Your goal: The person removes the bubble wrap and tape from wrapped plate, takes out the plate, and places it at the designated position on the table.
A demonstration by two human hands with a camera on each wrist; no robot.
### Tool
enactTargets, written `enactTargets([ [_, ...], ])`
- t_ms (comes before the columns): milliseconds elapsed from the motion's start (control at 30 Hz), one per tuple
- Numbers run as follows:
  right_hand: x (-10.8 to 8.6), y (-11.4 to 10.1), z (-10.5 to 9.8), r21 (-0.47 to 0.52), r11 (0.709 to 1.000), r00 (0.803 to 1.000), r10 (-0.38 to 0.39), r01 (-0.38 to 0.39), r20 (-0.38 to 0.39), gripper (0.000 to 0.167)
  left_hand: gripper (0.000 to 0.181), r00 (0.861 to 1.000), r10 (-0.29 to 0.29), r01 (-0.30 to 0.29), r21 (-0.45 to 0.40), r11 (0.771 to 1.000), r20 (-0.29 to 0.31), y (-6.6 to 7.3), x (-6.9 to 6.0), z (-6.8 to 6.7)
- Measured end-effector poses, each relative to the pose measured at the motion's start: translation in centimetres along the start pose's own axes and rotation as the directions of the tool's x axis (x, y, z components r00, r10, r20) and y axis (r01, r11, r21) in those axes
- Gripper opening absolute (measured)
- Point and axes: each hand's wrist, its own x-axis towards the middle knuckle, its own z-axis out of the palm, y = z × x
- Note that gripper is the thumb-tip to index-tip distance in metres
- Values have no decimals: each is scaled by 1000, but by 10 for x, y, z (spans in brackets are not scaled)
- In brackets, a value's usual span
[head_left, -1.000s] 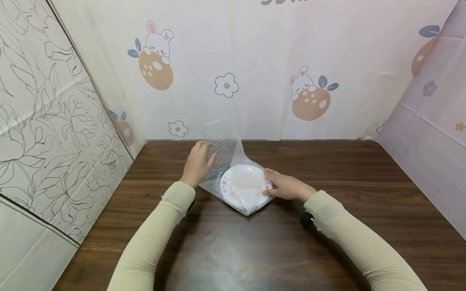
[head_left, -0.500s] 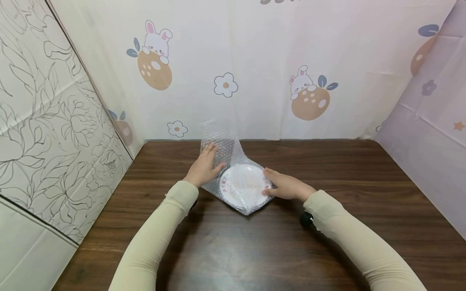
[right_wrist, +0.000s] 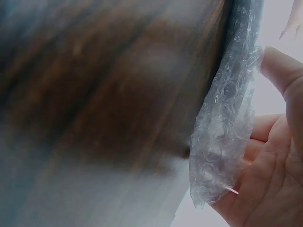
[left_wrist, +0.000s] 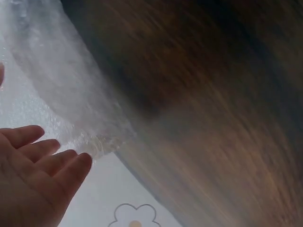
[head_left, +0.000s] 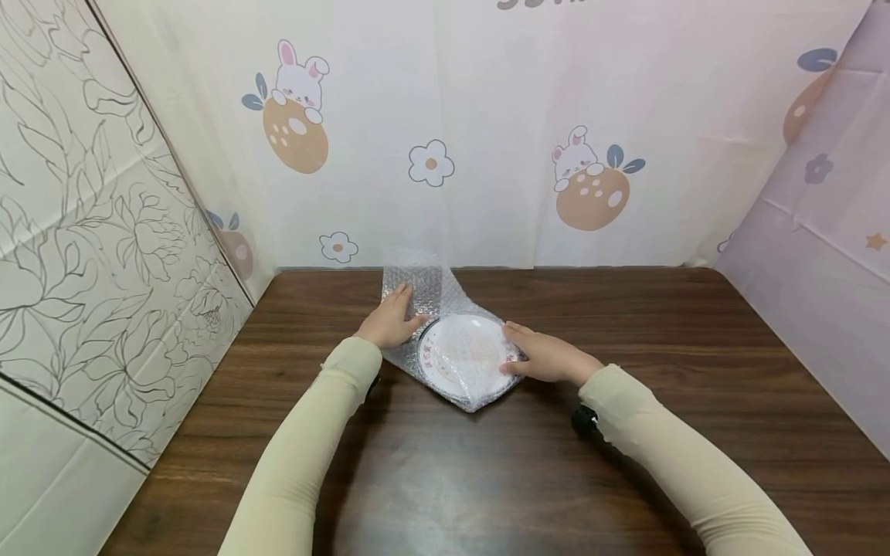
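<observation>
A white plate [head_left: 469,351] with a dark rim and red print lies under clear bubble wrap [head_left: 417,289], whose loose flap rises at the back left. On that flap the left hand [head_left: 391,320] rests with fingers extended; the left wrist view shows its fingers, loosely bent, against the wrap [left_wrist: 71,85]. At the plate's right edge, the right hand [head_left: 549,355] lies with thumb and fingers over the wrapped rim. In the right wrist view the wrap's edge [right_wrist: 222,123] sits in front of the palm of the right hand [right_wrist: 270,165].
The brown wooden table [head_left: 431,479] reaches back to a white curtain [head_left: 487,154] with rabbit and flower prints. A panel [head_left: 104,216] with line-drawn flowers stands on the left, and a pale purple cloth [head_left: 827,270] hangs on the right.
The left hand has moved right and onto the raised flap, and the flap's top has come down a little. The right hand and the plate have stayed in place.
</observation>
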Motion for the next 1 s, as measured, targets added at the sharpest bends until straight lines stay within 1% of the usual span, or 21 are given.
enactTargets([
  [133, 0, 0, 0, -7, 1000, 1000, -5, 5, -4, 84, 77, 998, -36, 36, 7, 999, 55, -2, 3, 2],
  [333, -1, -1, 1, -16, 1000, 1000, -7, 7, -10, 83, 74, 989, -58, 59, -5, 998, 135, -8, 7, 7],
  [433, 0, 0, 1, -16, 1000, 1000, -5, 4, -10, 84, 72, 985, -68, 68, 1, 998, 159, -9, 9, 8],
  [500, 0, 0, 1, -15, 1000, 1000, -4, 4, -9, 84, 70, 984, -71, 71, 7, 997, 165, -10, 10, 9],
  [600, 0, 0, 1, -18, 1000, 1000, -5, 5, -7, 84, 70, 983, -77, 75, 16, 997, 168, -10, 10, 9],
  [733, 0, 1, 1, -24, 1000, 1000, -6, 6, -8, 85, 70, 986, -79, 83, -18, 996, 149, -11, 8, 7],
  [900, 1, 1, 1, -30, 1000, 1000, -6, 6, -7, 85, 67, 993, -65, 73, -89, 993, 96, -13, 4, 6],
  [1000, 1, 2, 1, -33, 999, 1000, -5, 5, -7, 85, 67, 997, -53, 59, -109, 992, 53, -14, 2, 5],
])
